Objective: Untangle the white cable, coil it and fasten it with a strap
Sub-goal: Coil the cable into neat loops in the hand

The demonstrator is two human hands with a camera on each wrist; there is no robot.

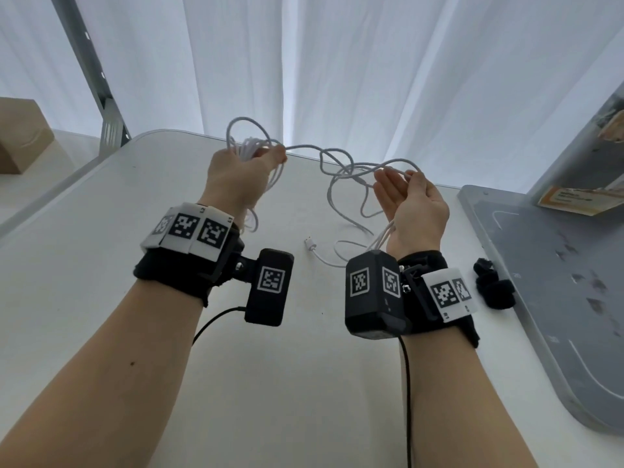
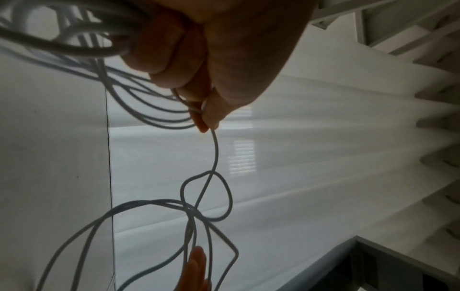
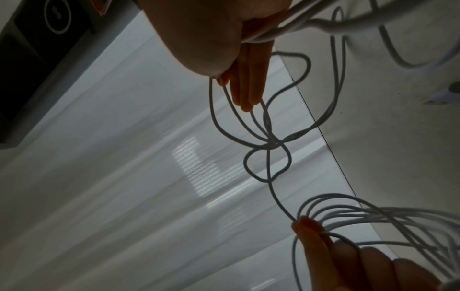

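Both hands are raised above the white table point(image 1: 101, 258) with the white cable point(image 1: 305, 147) strung between them. My left hand point(image 1: 266, 155) grips a bundle of coiled loops and pinches the outgoing strand between thumb and forefinger point(image 2: 208, 116). That strand runs into a loose knot point(image 2: 206, 196) point(image 3: 268, 153) midway between the hands. My right hand point(image 1: 401, 187) is palm up with fingers point(image 3: 246, 88) nearly straight, and its thumb holds several tangled strands against the palm. More cable hangs down to the table, where a plug end point(image 1: 309, 243) lies. A black strap point(image 1: 493, 285) lies right of my right wrist.
A grey board point(image 1: 557, 282) lies along the table's right side, with the strap at its left edge. A cardboard box point(image 1: 20, 143) stands at far left on another surface. A metal post point(image 1: 101, 86) and a white curtain point(image 1: 371, 79) stand behind the table.
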